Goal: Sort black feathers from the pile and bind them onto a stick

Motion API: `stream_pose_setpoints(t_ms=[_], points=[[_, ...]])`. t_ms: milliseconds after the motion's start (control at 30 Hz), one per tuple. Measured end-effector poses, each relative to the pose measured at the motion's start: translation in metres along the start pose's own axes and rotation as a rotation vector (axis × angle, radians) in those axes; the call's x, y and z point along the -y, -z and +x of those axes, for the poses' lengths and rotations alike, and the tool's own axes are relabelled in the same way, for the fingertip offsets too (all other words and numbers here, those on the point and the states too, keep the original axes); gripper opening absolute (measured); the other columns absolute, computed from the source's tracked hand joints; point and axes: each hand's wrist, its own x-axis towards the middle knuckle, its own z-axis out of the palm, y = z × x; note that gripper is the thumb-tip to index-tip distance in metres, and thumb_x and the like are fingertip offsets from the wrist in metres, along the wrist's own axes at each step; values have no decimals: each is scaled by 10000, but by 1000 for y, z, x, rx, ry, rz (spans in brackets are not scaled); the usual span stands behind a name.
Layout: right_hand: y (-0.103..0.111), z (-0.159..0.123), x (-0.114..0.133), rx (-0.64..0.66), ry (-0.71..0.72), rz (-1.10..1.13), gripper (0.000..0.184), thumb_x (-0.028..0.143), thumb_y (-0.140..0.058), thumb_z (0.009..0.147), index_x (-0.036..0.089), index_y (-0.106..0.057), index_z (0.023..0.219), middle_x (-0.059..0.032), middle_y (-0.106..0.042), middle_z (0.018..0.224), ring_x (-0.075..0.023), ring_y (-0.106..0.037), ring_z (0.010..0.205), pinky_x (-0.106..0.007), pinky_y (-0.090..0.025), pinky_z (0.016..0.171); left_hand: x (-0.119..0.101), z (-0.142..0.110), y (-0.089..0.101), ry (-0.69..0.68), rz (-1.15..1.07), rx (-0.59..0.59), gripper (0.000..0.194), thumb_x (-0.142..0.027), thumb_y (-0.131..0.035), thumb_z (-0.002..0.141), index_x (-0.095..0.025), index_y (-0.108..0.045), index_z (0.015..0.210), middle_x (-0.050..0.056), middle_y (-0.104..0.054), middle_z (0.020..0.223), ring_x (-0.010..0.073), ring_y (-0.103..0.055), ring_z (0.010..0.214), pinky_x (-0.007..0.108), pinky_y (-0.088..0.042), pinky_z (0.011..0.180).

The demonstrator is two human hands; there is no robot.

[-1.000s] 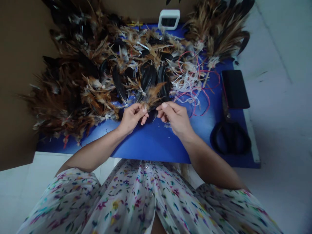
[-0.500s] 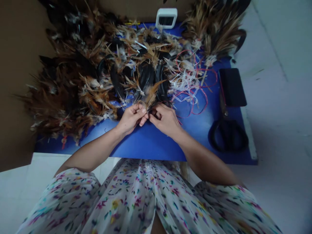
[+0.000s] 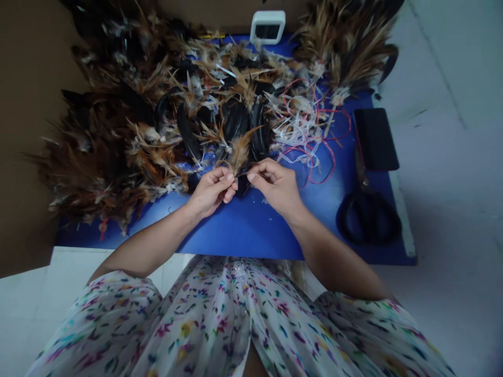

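Observation:
Near the front of the blue table [image 3: 239, 235], my left hand [image 3: 214, 189] pinches the base of a small bunch of brown feathers [image 3: 240, 152] between thumb and forefinger. The tips of the bunch point away from me. Just to the right, my right hand [image 3: 275, 186] is closed in a pinch beside the bunch's base. A thin strand seems to run between the two hands, too fine to name. Past my hands lie black feathers [image 3: 236, 123] and a tangle of white and pink strings [image 3: 302, 131].
A large heap of brown and black feathers [image 3: 94, 157] covers the left side. Feather bundles [image 3: 341, 47] stand at the back right. Black-handled scissors [image 3: 368, 217] and a black phone [image 3: 376, 139] lie near the right edge. A white-framed device [image 3: 268, 27] stands at the back.
My right hand came in against the feather bunch's base, then drew back slightly to the right. The left hand keeps its pinch, and the bunch now points more upright.

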Motion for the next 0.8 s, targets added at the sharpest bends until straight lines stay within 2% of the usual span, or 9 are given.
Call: stream_pose_setpoints(t_ms=[133,367,567,800], points=[[0,0,2,7,-55,114,144,325,-713,773,198,-653,741,1,-613,780,-102,-531,649,-258,-430,582,-1,-1,0,3,-4,-5,402,-386,-852,685,-149,-530,727,-37,-639,598,27,-463,379,158,-322,360],[0,-1,3,-16,-74,198,118,297,-736,751,198,-673,739,15,-628,756,-87,-539,602,-247,-430,543,0,0,1,8,-19,-12,410,-385,-862,669,-148,-531,720,-36,-642,585,31,-466,371,157,-325,359],[0,0,-1,-24,-114,287,120,291,-733,748,207,-652,721,37,-598,653,-83,-508,546,-249,-427,532,1,1,3,-2,-14,-6,380,-371,-846,697,-147,-540,723,-35,-644,609,27,-472,383,154,-335,366],[1,0,3,-21,-186,256,148,317,-727,729,205,-631,713,40,-577,594,-90,-499,533,-251,-414,527,0,0,2,-11,-13,-14,407,-394,-860,670,-154,-534,722,-44,-628,609,24,-458,390,158,-334,371]])
